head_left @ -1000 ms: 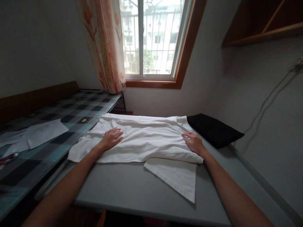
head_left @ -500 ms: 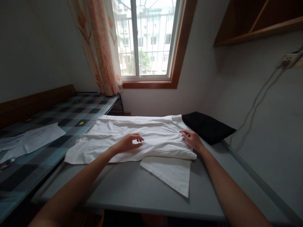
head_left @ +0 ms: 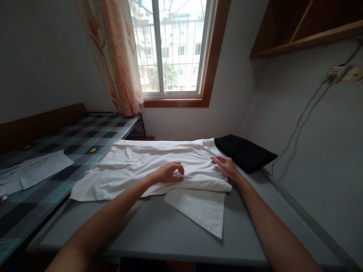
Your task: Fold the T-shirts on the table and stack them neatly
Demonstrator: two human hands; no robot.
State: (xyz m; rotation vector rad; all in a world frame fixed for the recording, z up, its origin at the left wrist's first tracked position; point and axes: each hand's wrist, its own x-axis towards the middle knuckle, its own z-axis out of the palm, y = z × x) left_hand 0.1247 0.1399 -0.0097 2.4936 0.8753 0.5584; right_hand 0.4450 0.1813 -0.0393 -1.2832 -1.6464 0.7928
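Observation:
A white shirt [head_left: 121,172] lies wrinkled across the grey table [head_left: 136,230], with one sleeve [head_left: 202,209] spread toward the front edge. Over the middle of the shirt is my left hand [head_left: 171,172], its fingers curved and apart with nothing between them. My right hand [head_left: 225,166] rests at the right part of the shirt near the collar, palm down; its fingertips touch the cloth, and no fold shows clearly gripped. Just beyond it, a black folded item [head_left: 245,153] lies against the shirt's right end.
At the left stands a bed with a checked cover [head_left: 104,132] and white papers [head_left: 42,170] on it. Behind are a curtain [head_left: 119,68] and a barred window [head_left: 181,56]. A cable [head_left: 300,117] hangs down the right wall below a wooden shelf [head_left: 295,37].
My left hand has moved right over the shirt, closer to my right hand, and its fingers curl more. My right hand stays at nearly the same place on the cloth. The view has shifted slightly.

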